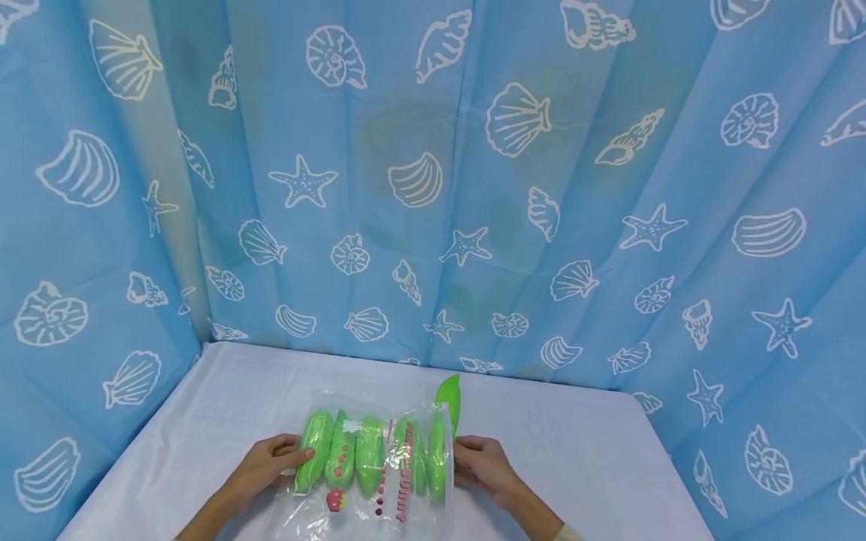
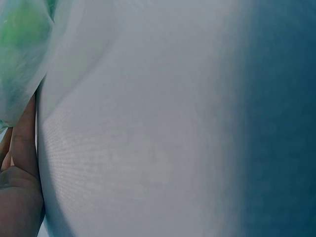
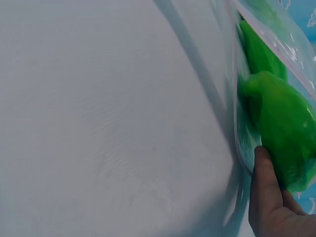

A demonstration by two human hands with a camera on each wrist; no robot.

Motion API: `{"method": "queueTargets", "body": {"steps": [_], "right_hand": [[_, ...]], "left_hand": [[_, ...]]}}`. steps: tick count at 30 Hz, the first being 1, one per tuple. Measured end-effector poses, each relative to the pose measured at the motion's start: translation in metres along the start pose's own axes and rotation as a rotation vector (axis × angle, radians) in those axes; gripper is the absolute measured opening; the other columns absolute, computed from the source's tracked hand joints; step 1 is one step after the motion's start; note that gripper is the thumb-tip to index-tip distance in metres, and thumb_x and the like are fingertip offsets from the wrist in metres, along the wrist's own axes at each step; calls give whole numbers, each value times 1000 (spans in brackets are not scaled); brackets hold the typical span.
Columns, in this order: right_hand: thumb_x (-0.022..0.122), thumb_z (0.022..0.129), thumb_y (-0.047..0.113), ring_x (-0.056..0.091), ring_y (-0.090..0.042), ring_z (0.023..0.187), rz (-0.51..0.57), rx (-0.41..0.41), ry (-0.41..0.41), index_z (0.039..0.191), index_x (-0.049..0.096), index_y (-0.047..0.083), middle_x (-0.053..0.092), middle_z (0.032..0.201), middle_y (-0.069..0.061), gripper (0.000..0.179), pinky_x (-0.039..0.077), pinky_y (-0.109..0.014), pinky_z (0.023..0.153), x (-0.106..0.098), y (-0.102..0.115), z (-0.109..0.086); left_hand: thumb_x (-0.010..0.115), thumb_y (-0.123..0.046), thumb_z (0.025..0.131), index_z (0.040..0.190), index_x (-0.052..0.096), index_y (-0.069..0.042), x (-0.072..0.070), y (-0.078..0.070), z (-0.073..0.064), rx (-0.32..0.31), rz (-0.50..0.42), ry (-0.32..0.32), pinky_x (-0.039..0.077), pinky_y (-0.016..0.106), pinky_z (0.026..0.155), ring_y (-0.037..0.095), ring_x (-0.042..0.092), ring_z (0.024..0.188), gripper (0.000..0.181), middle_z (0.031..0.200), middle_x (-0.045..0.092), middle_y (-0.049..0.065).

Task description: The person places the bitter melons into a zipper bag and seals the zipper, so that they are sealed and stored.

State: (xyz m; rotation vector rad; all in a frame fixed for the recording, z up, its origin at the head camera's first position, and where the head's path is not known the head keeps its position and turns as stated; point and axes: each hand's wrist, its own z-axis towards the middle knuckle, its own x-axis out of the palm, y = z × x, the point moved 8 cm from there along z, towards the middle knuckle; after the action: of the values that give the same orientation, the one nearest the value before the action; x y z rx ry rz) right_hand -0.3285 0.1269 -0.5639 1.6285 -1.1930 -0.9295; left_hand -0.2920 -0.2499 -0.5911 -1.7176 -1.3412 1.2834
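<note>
- A clear plastic bag (image 1: 355,518) is lying at the near middle of the table, its lower end running out of the head view and its white-trimmed edge facing right.
- Green pieces (image 1: 369,454) are numbering six in the head view: five are showing side by side through the plastic, and one is jutting past the upper right corner (whether inside or behind, one cannot tell).
- The left hand (image 1: 267,462) is pinching the bag's left edge, thumb on top.
- The right hand (image 1: 487,466) is gripping a green piece at the right edge; the right wrist view is showing two green pieces there, beneath lifted plastic.
- Around the one bag and two hands, a white cloth (image 1: 582,466) is stretching widest to the right, leaving a narrower strip at left and a shallow one beyond.
- A blue curtain (image 1: 473,188) is hanging along the cloth's far edge and both sides.
</note>
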Motion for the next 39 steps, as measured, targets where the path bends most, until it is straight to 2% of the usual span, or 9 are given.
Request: {"method": "queueTargets", "body": {"steps": [5, 13, 17, 20, 24, 34, 39], "right_hand": [[74, 87, 35, 68, -25, 97, -49, -68, -33, 128, 56, -9, 66, 113, -13, 63, 57, -37, 79, 6, 5, 3], [75, 84, 45, 66, -17, 85, -243, -105, -165, 123, 61, -5, 67, 106, -9, 65, 57, -33, 71, 11, 8, 10], [74, 83, 47, 64, -21, 93, -271, -119, -177, 123, 62, -4, 67, 108, -10, 65, 56, -38, 78, 18, 8, 12], [73, 84, 47, 63, -23, 98, -277, -135, -162, 123, 62, -4, 66, 111, -11, 65, 55, -40, 83, 23, 9, 13], [72, 85, 46, 63, -20, 93, -262, -140, -143, 122, 63, -5, 67, 108, -11, 63, 55, -37, 78, 27, 10, 15], [72, 87, 42, 63, -15, 76, -240, -104, -152, 113, 67, -4, 69, 89, -4, 54, 53, -29, 67, 23, 9, 18], [69, 89, 41, 63, -15, 75, -213, -72, -145, 119, 64, -4, 68, 88, -5, 55, 53, -29, 66, 22, 4, 18]], "left_hand": [[80, -57, 72, 131, 54, 6, -1, 1, 0, -6, -1, 2, 56, 40, 75, 21, 65, 95, 90, 118, 65, 17], [80, -57, 71, 130, 54, 7, -1, 0, 0, -3, -10, -2, 56, 39, 74, 21, 66, 95, 91, 118, 65, 18], [80, -55, 72, 129, 55, 6, -1, 1, 1, 6, -27, -2, 56, 39, 74, 21, 66, 94, 87, 115, 67, 16], [80, -55, 72, 128, 55, 6, -1, 1, 0, 9, -32, -2, 56, 39, 74, 20, 66, 93, 86, 114, 67, 15], [80, -56, 72, 129, 55, 6, -2, 1, 1, 6, -23, -2, 56, 40, 75, 21, 66, 94, 88, 115, 67, 15], [78, -55, 75, 130, 54, 7, -2, -3, 1, 23, -17, 0, 56, 40, 76, 22, 66, 96, 86, 117, 66, 17], [79, -56, 74, 130, 53, 7, -2, -1, 0, 12, -26, 6, 57, 41, 77, 22, 66, 96, 89, 117, 65, 17]]}}
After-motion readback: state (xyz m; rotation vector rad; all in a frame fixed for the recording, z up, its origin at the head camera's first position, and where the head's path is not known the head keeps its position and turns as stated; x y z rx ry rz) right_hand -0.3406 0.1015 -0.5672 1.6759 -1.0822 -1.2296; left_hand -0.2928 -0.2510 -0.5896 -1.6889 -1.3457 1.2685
